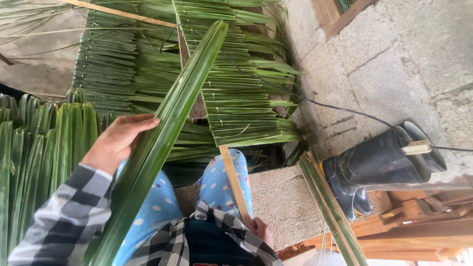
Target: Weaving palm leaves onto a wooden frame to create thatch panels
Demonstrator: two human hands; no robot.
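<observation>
My left hand (118, 139) rests on a long folded green palm leaf (167, 128) that runs diagonally from my lap up over the woven panel. Its fingers lie flat along the leaf's edge. My right hand (259, 229) sits low by my right knee, closed around the lower end of a thin wooden slat (232, 180). That slat rises toward a panel of stitched palm leaves (231, 93) in front of me. Blue spotted trousers cover my knees beneath the leaf.
A bundle of loose green leaves (34, 148) lies at the left. Black rubber boots (374, 165) stand at the right beside wooden scraps (414, 231). A black cable (345, 111) crosses the concrete floor. Two green strips (327, 207) lean near the boots.
</observation>
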